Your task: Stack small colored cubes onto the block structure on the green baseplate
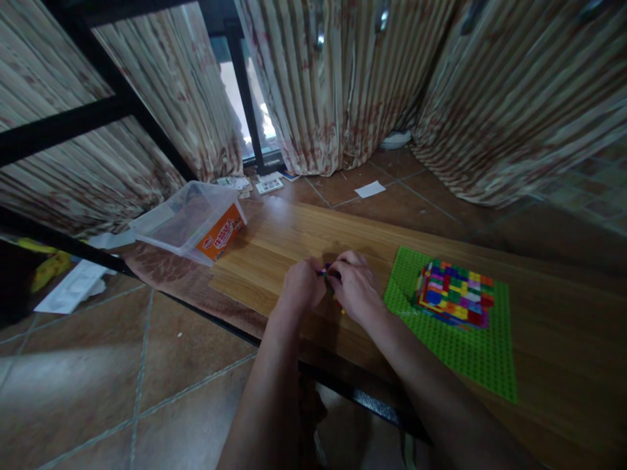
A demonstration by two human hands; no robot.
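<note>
My left hand (302, 282) and my right hand (356, 282) meet above the wooden board, fingers closed in a pinch. Between the fingertips show small dark and coloured building bricks (324, 271), mostly covered by the fingers. A few tiny yellow-orange pieces (343, 311) lie on the wood just below my right hand. To the right of that hand is a green studded baseplate (490, 365). On it stands a blocky build of many-coloured bricks (455, 290), with red, yellow, blue, green, white and purple pieces on its top.
At the board's (294, 225) far left end sits a clear plastic bin (171, 241) with an orange label. Papers (269, 185) and a white sheet (369, 189) lie on the tiled floor. Striped curtains (304, 85) hang behind, and a black metal frame (122, 108) crosses the left side.
</note>
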